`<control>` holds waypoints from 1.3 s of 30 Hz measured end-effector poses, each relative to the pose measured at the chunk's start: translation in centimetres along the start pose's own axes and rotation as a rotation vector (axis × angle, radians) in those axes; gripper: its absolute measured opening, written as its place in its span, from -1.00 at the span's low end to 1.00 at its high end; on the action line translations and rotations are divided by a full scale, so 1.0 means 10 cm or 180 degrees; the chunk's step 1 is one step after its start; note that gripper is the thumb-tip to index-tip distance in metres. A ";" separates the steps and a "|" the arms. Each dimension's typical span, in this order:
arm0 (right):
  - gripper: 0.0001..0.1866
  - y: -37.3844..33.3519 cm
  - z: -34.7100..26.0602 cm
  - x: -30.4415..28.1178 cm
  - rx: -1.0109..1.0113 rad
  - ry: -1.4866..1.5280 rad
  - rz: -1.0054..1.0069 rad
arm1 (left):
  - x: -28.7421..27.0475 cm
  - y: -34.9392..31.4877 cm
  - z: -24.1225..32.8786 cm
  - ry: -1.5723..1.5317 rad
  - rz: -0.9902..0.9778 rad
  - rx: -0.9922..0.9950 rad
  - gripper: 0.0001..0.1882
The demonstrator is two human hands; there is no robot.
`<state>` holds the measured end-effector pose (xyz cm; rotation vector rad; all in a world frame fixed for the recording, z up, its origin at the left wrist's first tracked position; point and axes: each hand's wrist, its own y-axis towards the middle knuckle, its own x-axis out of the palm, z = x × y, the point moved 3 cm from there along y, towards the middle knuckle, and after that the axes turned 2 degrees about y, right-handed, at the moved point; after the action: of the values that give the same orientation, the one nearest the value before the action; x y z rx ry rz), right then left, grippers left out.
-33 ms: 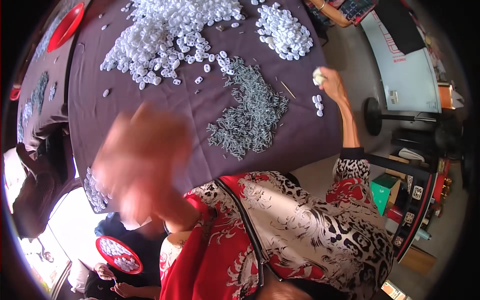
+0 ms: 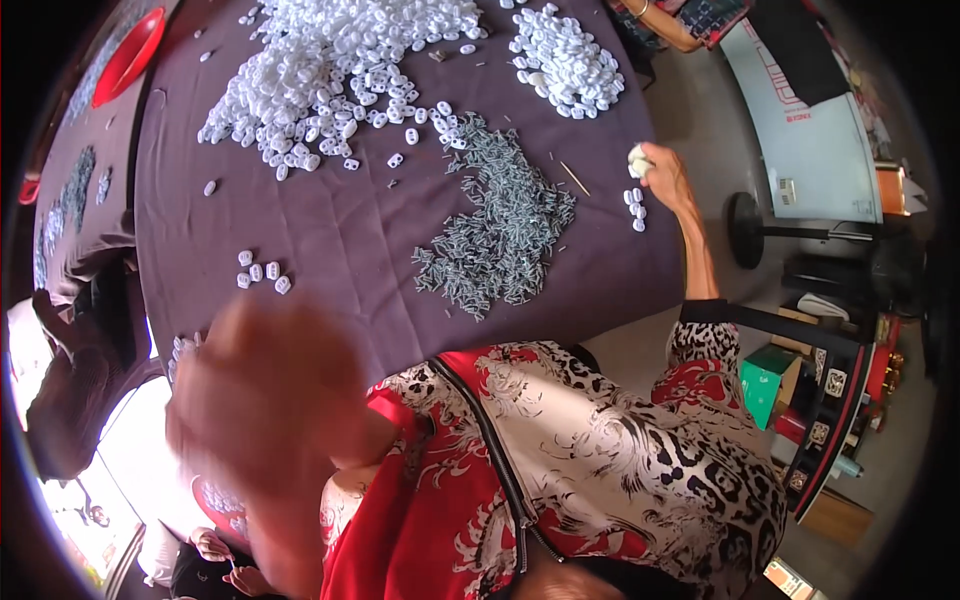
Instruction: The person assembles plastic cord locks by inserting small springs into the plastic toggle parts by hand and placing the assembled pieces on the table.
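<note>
My left hand (image 2: 275, 390) is smeared by motion over the near left edge of the table, so its fingers and anything in them cannot be made out. Just beyond it lies a small group of white oval plastic pieces with holes (image 2: 257, 271). At the right edge of the cloth, my right hand (image 2: 667, 182) is closed on a small cream-white lump (image 2: 638, 161), whose kind is unclear. Below that hand sit several more white oval pieces (image 2: 635, 210). A heap of small grey rod-like pieces (image 2: 500, 220) covers the middle of the table.
A large pile of white oval pieces (image 2: 310, 80) spreads across the far side, with a smaller pile (image 2: 568, 65) to its right. A thin wooden stick (image 2: 575, 179) lies near the grey heap. Another person's hands (image 2: 240, 575) show at lower left, near a red tray (image 2: 207, 505).
My left hand has moved nearer to me, uncovering the small group of white pieces on the cloth and hiding more of the red tray. My right hand has barely shifted.
</note>
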<state>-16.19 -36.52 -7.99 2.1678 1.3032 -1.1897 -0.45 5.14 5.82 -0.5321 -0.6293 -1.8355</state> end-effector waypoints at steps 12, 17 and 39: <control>-0.85 -0.19 -0.17 0.09 -0.0613 -0.1145 0.0604 | 0.42 -0.67 1.13 -0.0295 -0.2034 0.4137 -0.77; -0.88 -0.05 -0.53 0.45 -0.1741 -0.0660 0.0562 | 0.35 -0.84 1.19 0.0182 -0.1446 0.4894 -0.76; -0.94 0.37 -1.72 1.55 -0.3066 -0.1035 0.0014 | 0.24 -0.84 1.20 0.0287 0.2443 0.7607 -0.80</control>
<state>-1.24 -18.61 -10.67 1.2265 1.3260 -0.6395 -8.38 13.67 15.04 0.8448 -1.6125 0.3436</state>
